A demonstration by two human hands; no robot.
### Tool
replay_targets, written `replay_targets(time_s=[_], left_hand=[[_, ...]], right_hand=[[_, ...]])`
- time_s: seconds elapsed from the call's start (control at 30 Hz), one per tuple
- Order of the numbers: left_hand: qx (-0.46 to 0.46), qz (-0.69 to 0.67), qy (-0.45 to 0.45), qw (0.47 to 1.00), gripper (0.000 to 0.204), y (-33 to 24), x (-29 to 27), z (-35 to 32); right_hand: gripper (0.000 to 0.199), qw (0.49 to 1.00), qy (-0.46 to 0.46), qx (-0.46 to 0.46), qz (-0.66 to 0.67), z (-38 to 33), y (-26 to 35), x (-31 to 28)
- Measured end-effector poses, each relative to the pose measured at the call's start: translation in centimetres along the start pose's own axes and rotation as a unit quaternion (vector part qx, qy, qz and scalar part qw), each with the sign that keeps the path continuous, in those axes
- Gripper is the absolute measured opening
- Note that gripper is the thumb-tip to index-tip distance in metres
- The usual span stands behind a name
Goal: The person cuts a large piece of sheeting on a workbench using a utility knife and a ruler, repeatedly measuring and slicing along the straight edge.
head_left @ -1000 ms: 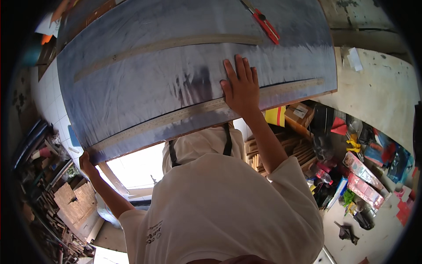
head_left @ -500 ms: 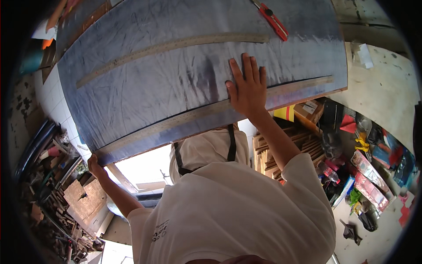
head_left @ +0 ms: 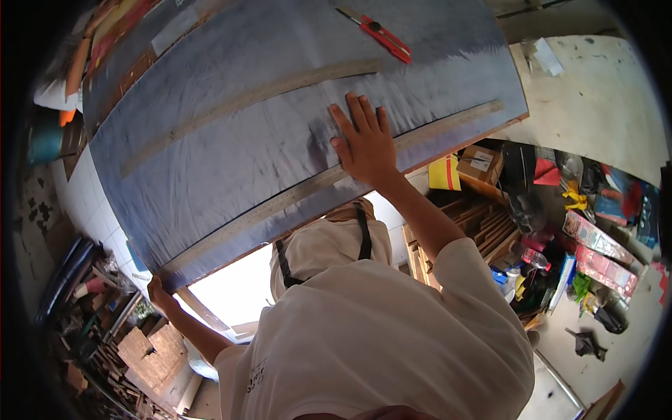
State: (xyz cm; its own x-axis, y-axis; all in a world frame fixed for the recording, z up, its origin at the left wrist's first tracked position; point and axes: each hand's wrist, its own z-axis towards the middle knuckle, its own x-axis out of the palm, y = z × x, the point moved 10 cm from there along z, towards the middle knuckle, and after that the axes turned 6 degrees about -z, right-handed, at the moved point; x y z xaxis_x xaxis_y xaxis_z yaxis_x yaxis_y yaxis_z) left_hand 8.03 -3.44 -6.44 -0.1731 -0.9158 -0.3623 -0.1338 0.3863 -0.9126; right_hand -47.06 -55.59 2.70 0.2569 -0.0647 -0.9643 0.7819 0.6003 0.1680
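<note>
Red knife [head_left: 385, 39] lay near the far ruler's [head_left: 280, 85] right end; box [head_left: 481, 163] and wood strips [head_left: 469, 227] sat past the near edge, to your right. Wrinkled blue-grey sheet [head_left: 175, 182] covered the table. Near ruler [head_left: 448, 125] ran along that edge. Hands apart: your right hand [head_left: 369, 149] spread flat over it, left hand [head_left: 159, 292] at the near-left corner, couldn't tell its grip.

A bunch of wood strips [head_left: 484, 225] is stacked below the cardboard box [head_left: 481, 165], and some yellow sheet [head_left: 442, 174]'s tucked just left of it.
</note>
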Motion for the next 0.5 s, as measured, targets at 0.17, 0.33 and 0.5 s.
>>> replay_targets(time_s=[0.17,0.33,0.5], left_hand=[[-0.010,0.005,0.010,1.000,0.016,0.4,-0.7,0.5],[-0.017,0.023,-0.005,1.000,0.021,0.2,-1.4,0.6],[-0.034,-0.003,0.038,0.999,0.024,1.1,1.0,0.5]], right_hand=[[0.056,1.000,-0.012,0.004,0.013,-0.1,0.1,-0.6],[0.058,0.999,-0.012,0.005,0.032,-0.1,0.1,-0.5],[0.058,0.999,-0.009,0.020,0.023,-0.3,-0.3,-0.7]])
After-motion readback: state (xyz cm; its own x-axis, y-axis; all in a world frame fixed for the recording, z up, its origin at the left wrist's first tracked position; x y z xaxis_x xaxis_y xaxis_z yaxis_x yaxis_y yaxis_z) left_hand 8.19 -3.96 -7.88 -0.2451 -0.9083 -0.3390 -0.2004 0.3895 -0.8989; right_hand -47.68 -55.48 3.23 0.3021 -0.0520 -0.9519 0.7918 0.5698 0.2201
